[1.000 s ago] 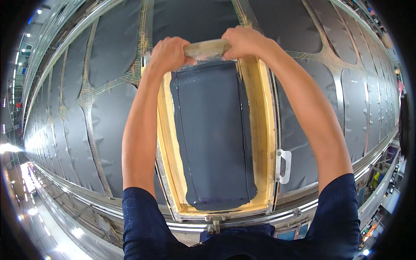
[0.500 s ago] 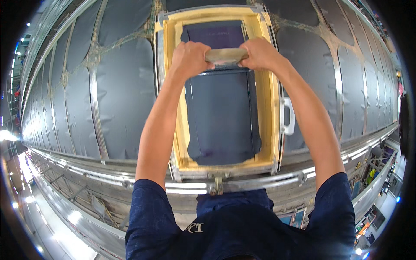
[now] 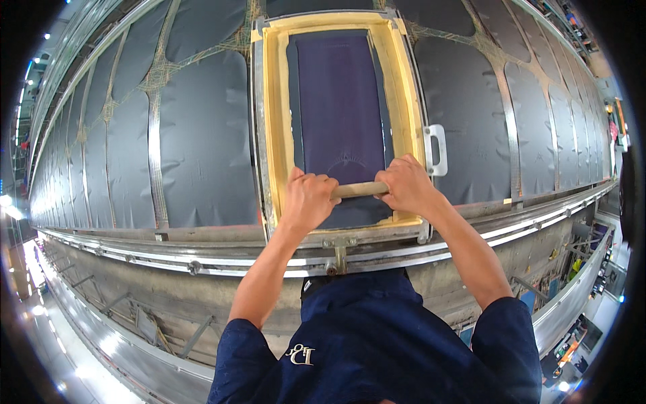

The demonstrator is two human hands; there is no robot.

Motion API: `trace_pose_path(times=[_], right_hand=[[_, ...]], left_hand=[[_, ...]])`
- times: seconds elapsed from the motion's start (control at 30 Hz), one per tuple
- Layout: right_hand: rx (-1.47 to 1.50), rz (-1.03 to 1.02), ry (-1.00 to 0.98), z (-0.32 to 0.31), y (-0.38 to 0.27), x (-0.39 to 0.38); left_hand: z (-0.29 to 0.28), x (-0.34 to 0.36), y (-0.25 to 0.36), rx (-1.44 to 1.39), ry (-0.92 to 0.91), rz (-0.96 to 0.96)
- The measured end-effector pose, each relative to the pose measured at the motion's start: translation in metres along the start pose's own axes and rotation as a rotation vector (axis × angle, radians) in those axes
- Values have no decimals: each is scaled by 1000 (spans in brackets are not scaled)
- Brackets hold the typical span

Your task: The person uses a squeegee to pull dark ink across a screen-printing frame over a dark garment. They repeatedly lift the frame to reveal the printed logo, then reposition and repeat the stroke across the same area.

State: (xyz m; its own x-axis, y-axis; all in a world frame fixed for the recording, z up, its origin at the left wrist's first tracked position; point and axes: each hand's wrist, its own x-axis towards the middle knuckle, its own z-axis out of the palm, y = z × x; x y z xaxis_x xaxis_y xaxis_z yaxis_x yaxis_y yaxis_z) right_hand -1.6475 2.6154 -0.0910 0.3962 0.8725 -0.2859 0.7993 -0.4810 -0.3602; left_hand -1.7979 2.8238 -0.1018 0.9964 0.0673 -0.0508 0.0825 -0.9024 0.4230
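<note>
Both hands grip a squeegee [image 3: 358,190] by its pale bar, one at each end, low over the near part of a screen printing frame [image 3: 276,135]. My left hand [image 3: 310,196] is closed round the left end. On the right end my right hand [image 3: 406,185] is closed too. Yellow tape lines the inside of the frame. Beyond the squeegee, the screen mesh [image 3: 340,101] shows a dark purple strip with darker ink at its sides. A faint fan-shaped mark lies just ahead of the bar. The squeegee's blade is hidden from view.
A white handle [image 3: 437,150] sticks out from the frame's right side. Dark sheets [image 3: 205,141] cover the long table on both sides. A metal rail [image 3: 168,264] runs along the near edge, with a clamp [image 3: 338,252] at the frame's front.
Both hands have drawn the squeegee from the far part of the screen toward me. The purple strip behind it is now exposed. Both hands keep their hold.
</note>
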Motion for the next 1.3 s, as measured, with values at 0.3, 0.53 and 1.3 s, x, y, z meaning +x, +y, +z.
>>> trace_pose_path(times=[0.3,0.53,1.3], right_hand=[[-56,48,85,-122,130,228],[146,144,-79,-187,180,340],[-24,30,54,-30,38,73]], left_hand=[[-76,261,-105,192,8,-9],[-105,381,-159,153,-12,-82],[-19,81,-35,35,82,32]])
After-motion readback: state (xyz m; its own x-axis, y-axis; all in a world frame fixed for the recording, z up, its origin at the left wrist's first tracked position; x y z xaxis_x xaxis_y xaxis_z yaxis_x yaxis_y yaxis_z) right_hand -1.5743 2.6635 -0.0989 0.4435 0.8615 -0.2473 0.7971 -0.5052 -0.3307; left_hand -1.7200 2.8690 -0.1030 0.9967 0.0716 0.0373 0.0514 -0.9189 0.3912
